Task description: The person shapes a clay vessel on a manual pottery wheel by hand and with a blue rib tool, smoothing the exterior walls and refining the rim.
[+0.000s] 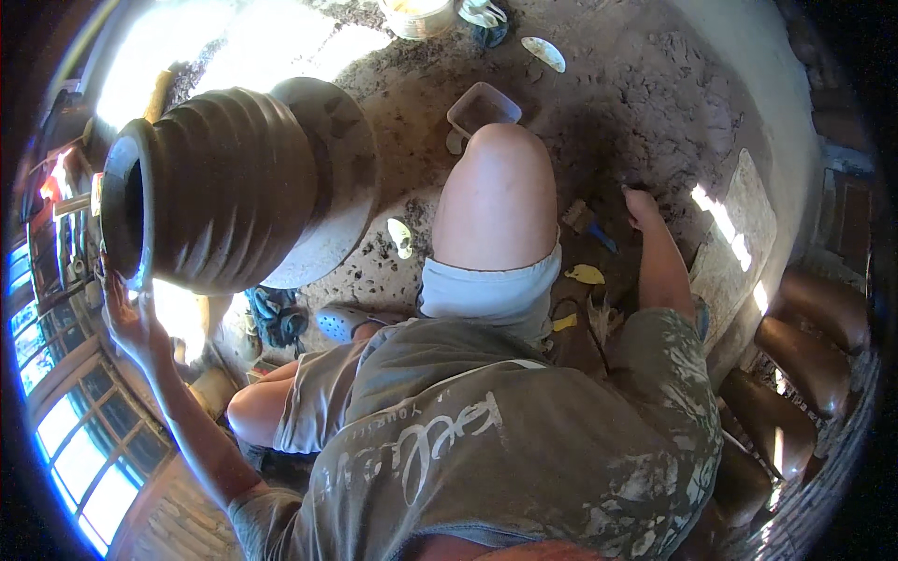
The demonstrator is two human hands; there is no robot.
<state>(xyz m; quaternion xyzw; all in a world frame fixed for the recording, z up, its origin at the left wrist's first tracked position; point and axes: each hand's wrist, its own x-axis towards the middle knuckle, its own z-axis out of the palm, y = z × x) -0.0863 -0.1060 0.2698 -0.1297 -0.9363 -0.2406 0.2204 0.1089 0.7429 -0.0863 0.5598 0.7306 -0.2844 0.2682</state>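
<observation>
A large brown clay pot [234, 192] with ridged walls is at the left, its mouth toward the left edge of the view. Beneath it is a round base [323, 248]. My left hand [131, 318] touches the near side of the pot's rim, its fingers stretched out and the thumb apart. Over on the right, my right hand [641, 208] reaches down to the dark, clay-covered floor with its fingers curled closed. Whatever may be in those fingers is hidden. A brush with a blue handle [591, 226] lies just left of that hand.
Ahead of my knee sits a small rectangular dish [486, 92]. A white bucket [418, 21] and a pale oval piece [544, 54] are farther off. Several rounded brown vessels [806, 365] line the right side, near a flat slab [741, 224]. A yellow leaf-like piece [585, 274] lies beside me.
</observation>
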